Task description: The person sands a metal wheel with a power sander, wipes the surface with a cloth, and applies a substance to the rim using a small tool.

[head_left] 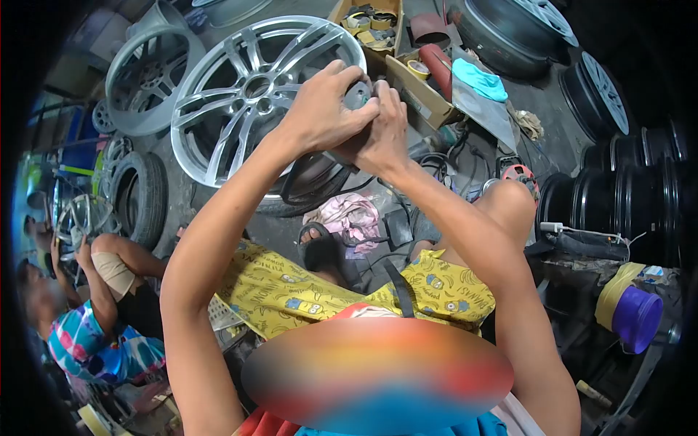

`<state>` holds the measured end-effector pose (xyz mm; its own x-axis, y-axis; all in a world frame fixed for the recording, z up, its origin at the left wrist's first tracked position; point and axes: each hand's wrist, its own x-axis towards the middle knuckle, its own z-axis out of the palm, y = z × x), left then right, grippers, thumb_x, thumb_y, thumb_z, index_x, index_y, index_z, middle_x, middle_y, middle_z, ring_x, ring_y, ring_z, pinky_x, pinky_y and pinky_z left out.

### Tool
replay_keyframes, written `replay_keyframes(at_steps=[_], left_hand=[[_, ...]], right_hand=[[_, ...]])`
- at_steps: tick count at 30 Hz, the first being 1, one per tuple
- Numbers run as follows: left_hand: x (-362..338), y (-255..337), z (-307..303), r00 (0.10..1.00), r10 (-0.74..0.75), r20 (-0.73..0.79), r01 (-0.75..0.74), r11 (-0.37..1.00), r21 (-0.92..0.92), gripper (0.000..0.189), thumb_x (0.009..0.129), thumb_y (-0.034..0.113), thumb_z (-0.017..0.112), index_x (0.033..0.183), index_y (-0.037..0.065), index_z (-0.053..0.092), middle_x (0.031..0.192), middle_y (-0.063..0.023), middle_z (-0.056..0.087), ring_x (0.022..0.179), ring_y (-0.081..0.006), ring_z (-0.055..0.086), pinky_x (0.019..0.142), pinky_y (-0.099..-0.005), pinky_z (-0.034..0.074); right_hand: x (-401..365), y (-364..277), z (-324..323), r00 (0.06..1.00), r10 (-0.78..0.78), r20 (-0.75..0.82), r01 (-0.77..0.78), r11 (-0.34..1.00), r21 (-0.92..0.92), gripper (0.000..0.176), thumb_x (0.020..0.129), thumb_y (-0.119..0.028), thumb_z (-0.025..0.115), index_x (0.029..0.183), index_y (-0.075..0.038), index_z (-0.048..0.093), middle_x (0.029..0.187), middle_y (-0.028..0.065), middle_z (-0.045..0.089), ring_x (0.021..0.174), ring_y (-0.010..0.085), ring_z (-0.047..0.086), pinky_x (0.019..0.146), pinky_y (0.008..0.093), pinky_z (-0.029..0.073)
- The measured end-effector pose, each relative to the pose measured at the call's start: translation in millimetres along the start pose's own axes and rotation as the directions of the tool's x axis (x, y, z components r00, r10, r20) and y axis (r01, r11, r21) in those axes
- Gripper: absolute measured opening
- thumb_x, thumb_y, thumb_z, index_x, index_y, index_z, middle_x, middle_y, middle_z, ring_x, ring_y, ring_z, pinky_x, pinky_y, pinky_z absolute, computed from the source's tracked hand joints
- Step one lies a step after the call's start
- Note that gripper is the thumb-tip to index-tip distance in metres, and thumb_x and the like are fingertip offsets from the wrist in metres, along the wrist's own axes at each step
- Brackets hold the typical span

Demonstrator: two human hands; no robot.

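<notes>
At arm's reach, dark disc (358, 94): small, round, held up between both hands, in front of silver alloy wheel (254, 94); mostly covered by fingers.
Left hand (320, 112): curled over disc from above, fingers pressed together on its edge; probably steadying it.
Right hand (382, 134): closed beneath, butted against left hand; grip contents hidden, likely same part.
Wheel: propped face-up on tyre (309, 192), close for working.
Cardboard box (425, 91): open beside wheel, tape roll (417, 69) within reach.
Co-worker (94, 320): seated lower left, hands at another rim (76, 218).
</notes>
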<state>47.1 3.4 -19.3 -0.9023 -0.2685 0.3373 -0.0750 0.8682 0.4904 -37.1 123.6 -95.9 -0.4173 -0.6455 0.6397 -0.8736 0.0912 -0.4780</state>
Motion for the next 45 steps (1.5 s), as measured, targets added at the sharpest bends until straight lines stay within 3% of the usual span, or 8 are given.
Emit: replay_keyframes(at_steps=[6, 14, 17, 19, 27, 33, 39, 45], left_hand=[[30.1, 3.8, 14.2, 0.992, 0.094, -0.087, -0.099, 0.993, -0.063, 0.038, 0.087, 0.033, 0.07, 0.112, 0.005, 0.068, 0.107, -0.0202, 0.063, 0.105, -0.0418, 0.063, 0.095, -0.0469, 0.05], [11.0, 1.6, 6.7, 0.997, 0.004, -0.076, -0.007, 0.999, -0.033, 0.04, 0.087, 0.034, 0.07, 0.112, 0.002, 0.068, 0.106, -0.0201, 0.063, 0.102, -0.0406, 0.064, 0.093, -0.0459, 0.051], [17.5, 5.6, 5.5, 0.998, 0.0, -0.058, -0.008, 0.992, -0.126, 0.054, 0.083, 0.041, 0.069, 0.119, 0.001, 0.069, 0.108, -0.0251, 0.065, 0.104, -0.0437, 0.066, 0.094, -0.0486, 0.053], [17.4, 4.6, 9.1, 0.994, 0.024, -0.104, -0.036, 0.993, -0.114, 0.041, 0.087, 0.033, 0.071, 0.111, 0.001, 0.068, 0.104, -0.0209, 0.063, 0.098, -0.0408, 0.064, 0.09, -0.0452, 0.051], [19.9, 0.0, 8.5, 0.993, 0.063, -0.104, -0.075, 0.99, -0.119, 0.04, 0.087, 0.033, 0.071, 0.111, 0.0, 0.068, 0.103, -0.0208, 0.064, 0.098, -0.0403, 0.064, 0.09, -0.0449, 0.051], [9.8, -3.4, 9.2, 1.0, -0.004, -0.028, 0.003, 0.999, -0.038, 0.041, 0.087, 0.032, 0.07, 0.111, -0.001, 0.068, 0.104, -0.0207, 0.065, 0.1, -0.0407, 0.065, 0.091, -0.0452, 0.051], [26.9, 2.2, 13.0, 0.992, 0.089, -0.086, -0.098, 0.988, -0.119, 0.042, 0.085, 0.033, 0.07, 0.11, -0.001, 0.068, 0.103, -0.0222, 0.065, 0.101, -0.0415, 0.064, 0.091, -0.0459, 0.051], [-13.0, 1.1, -13.3, 0.999, 0.02, 0.031, -0.018, 0.999, -0.043, 0.043, 0.086, 0.034, 0.068, 0.111, 0.0, 0.066, 0.106, -0.02, 0.063, 0.098, -0.0403, 0.064, 0.089, -0.0457, 0.051]], right_hand=[[21.0, 14.6, -18.3, 0.997, 0.004, -0.078, -0.01, 0.996, -0.085, 0.07, 0.061, -0.048, 0.09, 0.106, -0.001, 0.065, 0.109, 0.0143, 0.05, 0.104, 0.0352, 0.052, 0.081, 0.0484, 0.04], [13.8, 7.0, -19.7, 1.0, -0.021, -0.008, 0.02, 0.999, -0.04, 0.073, 0.06, -0.05, 0.09, 0.108, -0.001, 0.066, 0.11, 0.0132, 0.05, 0.105, 0.035, 0.052, 0.08, 0.0473, 0.039], [20.1, 9.9, -20.4, 0.999, -0.049, -0.019, 0.047, 0.997, -0.061, 0.071, 0.06, -0.048, 0.09, 0.108, -0.002, 0.066, 0.11, 0.0134, 0.05, 0.105, 0.035, 0.052, 0.08, 0.0474, 0.039], [17.3, 12.7, -20.4, 0.998, -0.037, -0.043, 0.034, 0.998, -0.057, 0.07, 0.06, -0.048, 0.091, 0.107, -0.002, 0.066, 0.11, 0.0134, 0.05, 0.104, 0.035, 0.052, 0.079, 0.0475, 0.039], [21.5, 8.2, -20.4, 0.998, -0.04, -0.055, 0.036, 0.997, -0.062, 0.065, 0.061, -0.049, 0.089, 0.103, -0.004, 0.068, 0.108, 0.0122, 0.051, 0.103, 0.034, 0.053, 0.08, 0.0481, 0.039], [6.4, 3.1, -9.2, 1.0, 0.021, -0.015, -0.021, 1.0, -0.007, 0.067, 0.061, -0.047, 0.089, 0.107, -0.003, 0.068, 0.11, 0.0133, 0.051, 0.106, 0.0349, 0.052, 0.082, 0.0486, 0.039], [16.7, 11.8, -16.8, 0.998, -0.005, -0.066, -0.003, 0.992, -0.123, 0.074, 0.062, -0.053, 0.089, 0.108, -0.001, 0.066, 0.109, 0.0134, 0.05, 0.105, 0.0344, 0.052, 0.081, 0.0486, 0.039], [-0.6, -21.5, -4.3, 1.0, 0.015, 0.003, -0.015, 1.0, 0.004, 0.075, 0.062, -0.052, 0.09, 0.11, 0.0, 0.064, 0.109, 0.0135, 0.05, 0.106, 0.0339, 0.051, 0.081, 0.0472, 0.039]])
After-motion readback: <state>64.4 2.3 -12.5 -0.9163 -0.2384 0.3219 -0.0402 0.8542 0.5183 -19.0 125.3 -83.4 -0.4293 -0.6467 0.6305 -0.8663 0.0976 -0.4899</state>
